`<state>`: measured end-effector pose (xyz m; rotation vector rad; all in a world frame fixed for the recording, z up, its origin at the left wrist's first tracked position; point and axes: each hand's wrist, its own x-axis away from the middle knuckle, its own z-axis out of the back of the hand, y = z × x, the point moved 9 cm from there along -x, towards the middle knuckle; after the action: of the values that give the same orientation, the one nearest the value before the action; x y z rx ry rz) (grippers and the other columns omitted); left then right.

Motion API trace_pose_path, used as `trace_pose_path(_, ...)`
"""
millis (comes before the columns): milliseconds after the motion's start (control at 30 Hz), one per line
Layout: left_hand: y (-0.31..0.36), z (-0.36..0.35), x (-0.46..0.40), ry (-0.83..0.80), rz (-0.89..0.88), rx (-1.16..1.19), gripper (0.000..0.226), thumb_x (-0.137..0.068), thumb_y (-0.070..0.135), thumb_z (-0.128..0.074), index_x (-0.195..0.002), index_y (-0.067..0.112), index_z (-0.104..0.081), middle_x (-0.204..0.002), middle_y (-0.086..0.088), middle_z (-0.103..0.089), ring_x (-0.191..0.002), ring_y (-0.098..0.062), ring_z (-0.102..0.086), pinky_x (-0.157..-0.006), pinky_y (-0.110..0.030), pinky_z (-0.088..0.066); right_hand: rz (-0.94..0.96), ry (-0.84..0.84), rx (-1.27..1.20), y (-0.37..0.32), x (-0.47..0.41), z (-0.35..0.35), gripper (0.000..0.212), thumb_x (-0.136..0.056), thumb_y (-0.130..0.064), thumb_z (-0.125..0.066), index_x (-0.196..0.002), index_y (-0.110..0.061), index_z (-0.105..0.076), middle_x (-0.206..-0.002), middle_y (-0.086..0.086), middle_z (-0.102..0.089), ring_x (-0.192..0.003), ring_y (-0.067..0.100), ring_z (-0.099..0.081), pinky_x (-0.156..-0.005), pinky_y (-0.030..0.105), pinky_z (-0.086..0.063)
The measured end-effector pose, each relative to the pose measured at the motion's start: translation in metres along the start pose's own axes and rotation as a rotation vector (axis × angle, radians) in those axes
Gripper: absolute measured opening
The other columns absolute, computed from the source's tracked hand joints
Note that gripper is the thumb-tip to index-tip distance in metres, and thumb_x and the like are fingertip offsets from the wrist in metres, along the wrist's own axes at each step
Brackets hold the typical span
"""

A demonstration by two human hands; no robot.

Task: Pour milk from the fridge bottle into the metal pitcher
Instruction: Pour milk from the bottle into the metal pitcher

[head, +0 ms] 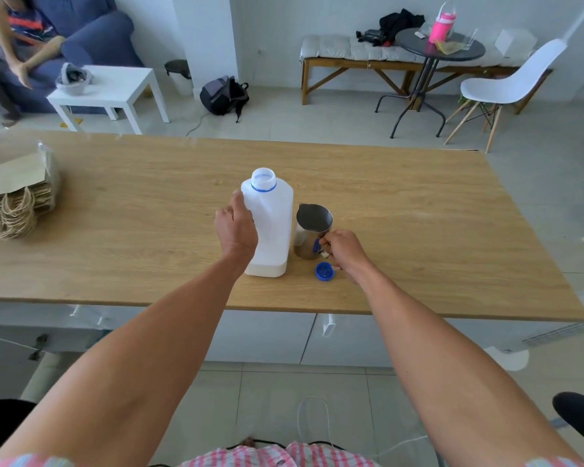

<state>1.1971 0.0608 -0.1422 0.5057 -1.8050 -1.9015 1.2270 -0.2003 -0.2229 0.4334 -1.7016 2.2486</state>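
White bottle (273, 227) x1, uncapped, upright mid-table (115, 214). Left hand (236, 227) wraps its left side. Steel pitcher (312, 230) x1 just right of it, right hand (344, 249) gripping the handle. Blue cap (324, 272) x1 lies in front of pitcher. Paper bags (21, 197) stacked far left.
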Motion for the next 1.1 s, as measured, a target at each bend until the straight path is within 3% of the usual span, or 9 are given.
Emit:
trace_pose_path(67,0.009,-0.001,-0.004,-0.003,-0.037,-0.092,0.056,-0.093,0.053,-0.04,-0.059,0.012,-0.025,-0.059,-0.009,-0.026,-0.059,-0.022,-0.024,-0.056,-0.038,-0.026,-0.023,0.006,-0.03,0.003,0.0,-0.002,0.025,-0.102,-0.009,-0.041,-0.091,-0.007,-0.063,-0.07,0.007,-0.044,-0.053,0.014,-0.032,-0.043,0.027,-0.024)
trace_pose_path(200,0.037,-0.007,-0.01,-0.029,-0.138,-0.322,0.048,-0.099,0.04,-0.038,-0.061,0.018,-0.019,-0.056,0.002,-0.021,-0.054,-0.018,-0.02,-0.054,-0.035,-0.021,-0.058,0.019,-0.042,0.006,0.0,-0.003,0.025,-0.101,-0.008,-0.04,-0.089,-0.007,-0.062,-0.069,0.007,-0.042,-0.044,0.012,-0.027,-0.038,0.023,-0.019)
trace_pose_path(467,0.053,-0.036,-0.025,-0.244,-0.267,-0.782,0.047,-0.097,0.043,-0.035,-0.063,0.011,-0.032,-0.061,-0.003,-0.037,-0.054,-0.022,-0.032,-0.052,-0.032,-0.028,-0.069,0.039,-0.016,0.007,-0.001,-0.002,0.026,-0.102,-0.01,-0.041,-0.088,-0.01,-0.063,-0.072,0.008,-0.047,-0.044,0.013,-0.028,-0.036,0.021,-0.02)
trace_pose_path(667,0.037,-0.056,-0.025,-0.368,-0.254,-1.021,0.049,-0.096,0.044,-0.033,-0.067,0.008,-0.046,-0.068,-0.008,-0.05,-0.058,-0.025,-0.045,-0.054,-0.033,-0.034,-0.062,0.047,-0.021,0.004,0.002,-0.002,0.024,-0.101,-0.008,-0.042,-0.088,-0.01,-0.063,-0.075,0.01,-0.048,-0.045,0.013,-0.028,-0.034,0.02,-0.021)
trace_pose_path(1100,0.023,-0.072,-0.017,-0.415,-0.271,-1.151,0.044,-0.1,0.036,-0.033,-0.069,0.009,-0.047,-0.069,-0.006,-0.048,-0.056,-0.022,-0.042,-0.053,-0.032,-0.032,-0.054,0.06,0.01,0.001,0.004,0.0,0.025,-0.103,-0.01,-0.042,-0.097,-0.007,-0.066,-0.088,0.013,-0.055,-0.048,0.013,-0.033,-0.035,0.021,-0.024)
